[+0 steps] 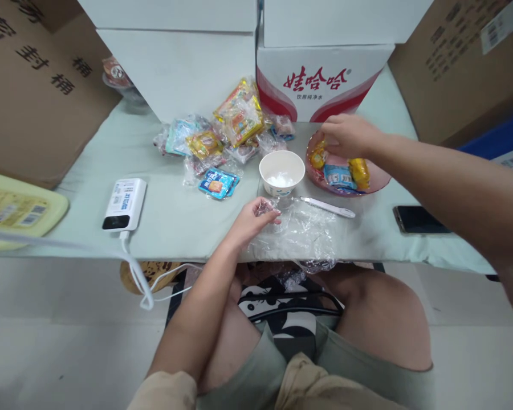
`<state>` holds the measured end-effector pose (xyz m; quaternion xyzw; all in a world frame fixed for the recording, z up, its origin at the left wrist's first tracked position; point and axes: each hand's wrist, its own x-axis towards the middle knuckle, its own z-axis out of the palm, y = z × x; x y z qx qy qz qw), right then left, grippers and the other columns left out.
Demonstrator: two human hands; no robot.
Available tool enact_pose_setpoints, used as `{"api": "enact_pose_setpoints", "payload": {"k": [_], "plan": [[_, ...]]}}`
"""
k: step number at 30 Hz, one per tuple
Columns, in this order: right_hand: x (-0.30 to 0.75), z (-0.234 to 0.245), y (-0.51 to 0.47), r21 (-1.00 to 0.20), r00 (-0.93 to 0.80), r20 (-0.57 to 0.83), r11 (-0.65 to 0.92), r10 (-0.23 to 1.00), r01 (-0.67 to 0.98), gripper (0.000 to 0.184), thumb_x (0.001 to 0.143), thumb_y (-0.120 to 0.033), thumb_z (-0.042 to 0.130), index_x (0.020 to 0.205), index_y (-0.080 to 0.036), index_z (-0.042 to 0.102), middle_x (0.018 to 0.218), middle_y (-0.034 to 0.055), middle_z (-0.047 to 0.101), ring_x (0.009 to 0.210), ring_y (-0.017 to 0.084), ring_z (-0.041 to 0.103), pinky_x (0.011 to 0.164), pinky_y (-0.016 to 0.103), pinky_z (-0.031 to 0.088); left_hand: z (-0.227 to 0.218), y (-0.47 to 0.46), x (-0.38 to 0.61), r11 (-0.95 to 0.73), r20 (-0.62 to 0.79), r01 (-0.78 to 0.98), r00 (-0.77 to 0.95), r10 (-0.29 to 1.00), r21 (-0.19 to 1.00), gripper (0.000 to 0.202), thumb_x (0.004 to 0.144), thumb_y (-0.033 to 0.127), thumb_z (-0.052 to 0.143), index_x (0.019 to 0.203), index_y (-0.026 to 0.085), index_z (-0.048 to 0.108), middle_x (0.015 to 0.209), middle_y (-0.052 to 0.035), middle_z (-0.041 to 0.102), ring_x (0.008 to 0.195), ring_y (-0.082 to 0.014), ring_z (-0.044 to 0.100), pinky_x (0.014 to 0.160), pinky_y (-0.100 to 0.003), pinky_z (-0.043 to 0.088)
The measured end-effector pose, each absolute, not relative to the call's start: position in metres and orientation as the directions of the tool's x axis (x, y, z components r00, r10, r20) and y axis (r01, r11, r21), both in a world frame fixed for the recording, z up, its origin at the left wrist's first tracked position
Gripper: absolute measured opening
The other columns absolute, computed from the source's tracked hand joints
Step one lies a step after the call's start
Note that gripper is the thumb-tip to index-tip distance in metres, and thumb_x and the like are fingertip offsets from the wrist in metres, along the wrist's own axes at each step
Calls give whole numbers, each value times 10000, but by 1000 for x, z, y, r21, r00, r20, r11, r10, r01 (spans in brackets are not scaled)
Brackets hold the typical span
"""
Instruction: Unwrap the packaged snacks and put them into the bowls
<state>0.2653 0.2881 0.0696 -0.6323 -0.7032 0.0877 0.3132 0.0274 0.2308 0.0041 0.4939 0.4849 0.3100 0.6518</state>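
My left hand is at the table's front, its curled fingers gripping crinkled clear plastic film that is spread over the tabletop. My right hand reaches over a pink see-through bowl, fingers pointing down and closed at a yellow snack packet; the fingertips are partly hidden. In the bowl lie a blue packet and another yellow packet. A white paper bowl with something clear inside stands between the hands. A white-handled craft knife rests on the film.
Wrapped snacks are piled behind, with blue packets in front. A white power bank with a cable lies left, a phone right. White cartons line the back; brown boxes flank the table.
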Motion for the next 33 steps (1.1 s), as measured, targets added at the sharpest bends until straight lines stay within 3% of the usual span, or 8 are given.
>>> {"api": "enact_pose_setpoints", "payload": {"k": [8, 10, 14, 17, 23, 27, 31, 33], "plan": [[258, 30, 198, -532, -173, 304, 318, 937, 785, 202, 883, -246, 456, 953, -229, 645, 950, 78, 721, 892, 233, 670, 835, 405, 539, -1, 236, 21, 244, -271, 125, 301, 915, 962, 226, 747, 349, 707, 820, 195, 559, 854, -19, 683, 832, -182, 682, 726, -278, 486], [245, 6, 178, -551, -300, 209, 366, 931, 750, 228, 884, -251, 470, 1016, -223, 654, 1054, 99, 721, 1008, 249, 667, 927, 433, 529, -4, 237, 14, 177, -239, 215, 311, 920, 960, 253, 716, 343, 735, 858, 188, 594, 866, -22, 679, 823, -178, 655, 737, -289, 488], [234, -30, 161, -496, -449, 38, 407, 893, 767, 522, 804, -209, 547, 1325, -196, 576, 1478, 140, 522, 1436, 327, 392, 1151, 556, 347, -7, 238, -8, 125, -279, 415, 336, 899, 901, 389, 648, 344, 780, 953, 170, 613, 938, -43, 680, 813, -181, 635, 709, -295, 500], [241, -32, 160, -454, -445, -49, 377, 894, 807, 734, 752, -207, 592, 1472, -243, 452, 1638, 109, 298, 1535, 359, 171, 1187, 609, 247, -8, 238, -23, 108, -265, 451, 301, 916, 886, 555, 606, 298, 792, 1111, 169, 601, 1018, -62, 693, 776, -172, 648, 696, -301, 519], [242, -23, 154, -425, -426, -186, 318, 885, 848, 817, 753, -227, 602, 1536, -218, 373, 1673, 164, 161, 1534, 411, 123, 1193, 616, 201, -7, 252, -26, 176, -256, 422, 140, 957, 889, 169, 779, 333, 623, 769, 164, 638, 792, -41, 703, 642, -150, 647, 552, -242, 448], [239, -23, 151, -419, -415, -208, 303, 886, 856, 803, 760, -244, 601, 1531, -186, 384, 1669, 192, 149, 1532, 418, 119, 1198, 606, 196, -5, 272, -26, 261, -241, 291, -105, 965, 920, 91, 800, 268, 587, 766, 184, 599, 728, -19, 651, 577, -118, 575, 486, -228, 348], [238, -28, 150, -430, -395, -183, 288, 900, 855, 812, 757, -240, 596, 1535, -193, 370, 1669, 189, 150, 1532, 415, 131, 1194, 622, 198, 5, 261, -25, 18, 111, 324, -375, 920, 946, 110, 848, 268, 551, 771, 213, 496, 686, 22, 552, 573, -95, 488, 549, -242, 384], [237, -32, 151, -437, -370, -157, 271, 916, 858, 801, 757, -243, 599, 1525, -181, 383, 1666, 192, 162, 1527, 417, 154, 1191, 623, 215, 10, 235, -19, -170, 268, 471, -150, 952, 866, 179, 860, 315, 569, 741, 212, 483, 663, 28, 520, 597, -104, 490, 610, -262, 428]]}}
